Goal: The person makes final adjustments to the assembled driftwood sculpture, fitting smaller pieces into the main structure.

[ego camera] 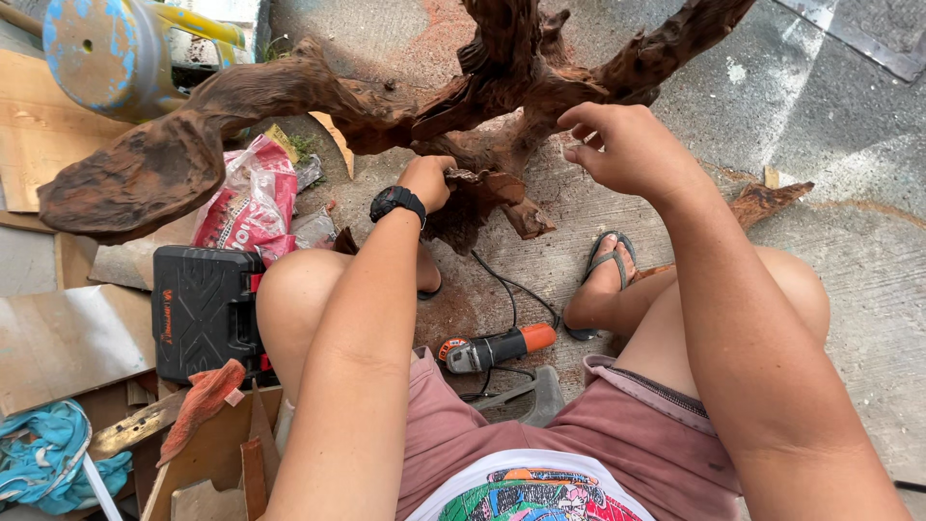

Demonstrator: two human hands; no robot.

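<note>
Driftwood root (367, 101) gripped by left hand (429, 180); right hand (627, 150) just beside

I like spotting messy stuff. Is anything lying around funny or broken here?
Yes. An orange-and-grey power tool lies on its side on the concrete between the person's legs, its black cord looping loose near the sandalled foot. A broken-off wood chip sits apart from the big root the left hand and right hand touch.
</note>
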